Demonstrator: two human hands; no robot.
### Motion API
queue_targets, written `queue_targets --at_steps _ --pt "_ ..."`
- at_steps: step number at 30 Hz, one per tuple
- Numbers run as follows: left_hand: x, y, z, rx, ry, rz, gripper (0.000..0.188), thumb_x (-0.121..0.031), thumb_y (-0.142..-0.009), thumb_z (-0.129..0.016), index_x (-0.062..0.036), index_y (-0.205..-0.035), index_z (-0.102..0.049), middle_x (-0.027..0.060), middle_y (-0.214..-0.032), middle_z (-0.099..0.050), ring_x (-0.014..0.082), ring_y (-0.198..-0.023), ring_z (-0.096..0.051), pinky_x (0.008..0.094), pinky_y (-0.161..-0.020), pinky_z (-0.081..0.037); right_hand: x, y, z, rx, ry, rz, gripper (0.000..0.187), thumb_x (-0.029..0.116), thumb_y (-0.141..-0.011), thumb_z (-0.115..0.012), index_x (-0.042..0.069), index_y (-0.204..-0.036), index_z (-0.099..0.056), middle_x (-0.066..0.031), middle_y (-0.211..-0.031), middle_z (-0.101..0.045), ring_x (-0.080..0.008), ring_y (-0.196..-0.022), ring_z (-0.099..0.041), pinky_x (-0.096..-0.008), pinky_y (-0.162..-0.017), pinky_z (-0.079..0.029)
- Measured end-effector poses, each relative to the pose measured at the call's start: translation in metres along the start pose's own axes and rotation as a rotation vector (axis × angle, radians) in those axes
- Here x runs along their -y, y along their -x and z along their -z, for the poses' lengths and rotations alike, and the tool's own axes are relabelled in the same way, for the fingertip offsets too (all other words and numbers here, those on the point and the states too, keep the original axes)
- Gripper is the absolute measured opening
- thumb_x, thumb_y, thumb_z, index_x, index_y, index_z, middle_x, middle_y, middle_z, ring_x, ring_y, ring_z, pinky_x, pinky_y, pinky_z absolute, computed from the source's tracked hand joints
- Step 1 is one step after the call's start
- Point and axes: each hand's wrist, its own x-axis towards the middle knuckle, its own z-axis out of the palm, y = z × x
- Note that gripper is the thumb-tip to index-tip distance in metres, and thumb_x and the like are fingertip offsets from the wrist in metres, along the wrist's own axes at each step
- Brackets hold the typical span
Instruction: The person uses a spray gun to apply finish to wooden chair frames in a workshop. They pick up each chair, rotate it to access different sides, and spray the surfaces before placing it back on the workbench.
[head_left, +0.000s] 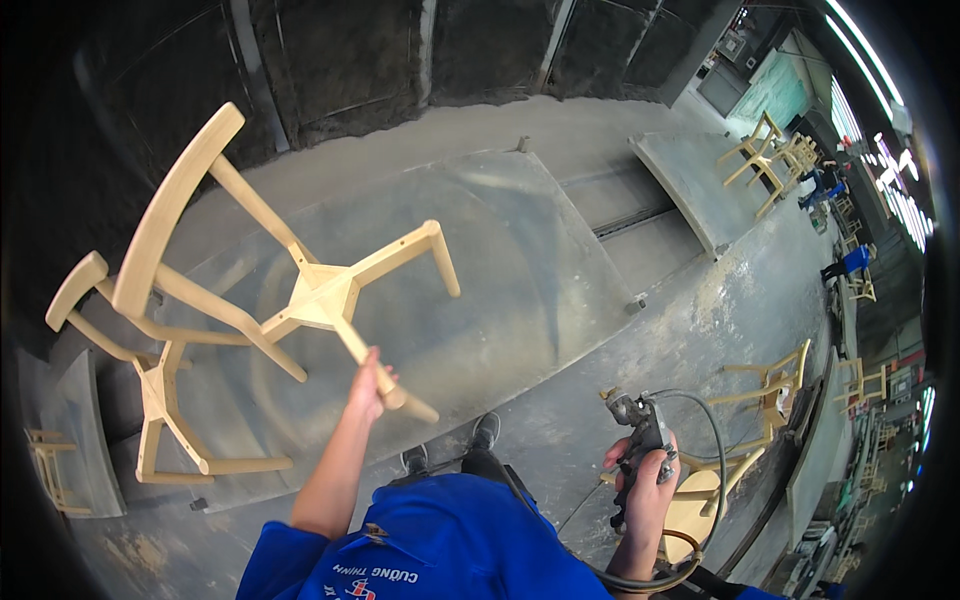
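Observation:
A pale wooden chair frame [325,297] with a curved backrest tilts over the grey platform, its X-shaped seat support bare. My left hand [368,388] is closed round one arm of that support, close to the joint with a leg. In my right hand [652,492] a dark metal spray gun [640,432] is held, its nozzle end pointing up and away from me. A thin hose [716,430] curves from the gun back past my forearm. Left of the held frame stands a second, similar chair frame [158,392], partly overlapped by it.
The broad grey platform [490,300] lies before my feet, with another platform [690,175] farther right. A dark, dusty panelled wall [340,60] rises behind. To my right are a chair with a round seat [697,505] and several more chairs; people in blue work farther off.

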Motion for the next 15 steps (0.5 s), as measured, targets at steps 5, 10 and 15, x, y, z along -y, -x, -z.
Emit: queue_targets --at_steps 5,10,15 --pt "-0.020 -0.011 0.012 0.161 -0.431 -0.177 0.064 -0.046 -0.099 -0.066 -0.0026 -0.141 -0.044 0.0163 -0.123 -0.061 0.0294 -0.114 -0.062 0.0449 -0.093 -0.054 -0.011 -0.002 0.010 -0.048 -0.106 -0.072 0.068 0.061 -0.102 -0.052 -0.001 -0.130 -0.052 -0.0095 -0.085 -0.069 -0.0129 -0.071 -0.065 -0.0210 -0.048 -0.040" --pt "-0.121 0.000 0.080 -0.781 -0.335 -0.826 0.083 -0.045 -0.095 -0.073 0.0011 -0.148 -0.031 0.0172 -0.131 -0.051 0.0289 -0.119 -0.053 0.0438 -0.103 -0.045 -0.018 0.000 0.018 -0.131 -0.143 -0.132 0.059 0.055 -0.106 -0.048 0.000 -0.126 -0.054 -0.0081 -0.085 -0.068 -0.0117 -0.072 -0.064 -0.0210 -0.049 -0.040" --pt "-0.248 0.016 0.109 -0.231 -0.245 -1.006 0.073 -0.040 -0.092 -0.076 0.0007 -0.144 -0.043 0.0169 -0.135 -0.055 0.0266 -0.122 -0.053 0.0397 -0.108 -0.040 -0.013 -0.003 0.020 -0.105 -0.172 -0.129 0.051 0.049 -0.108 -0.047 0.002 -0.127 -0.056 -0.0057 -0.087 -0.069 -0.0089 -0.071 -0.062 -0.0205 -0.051 -0.040"
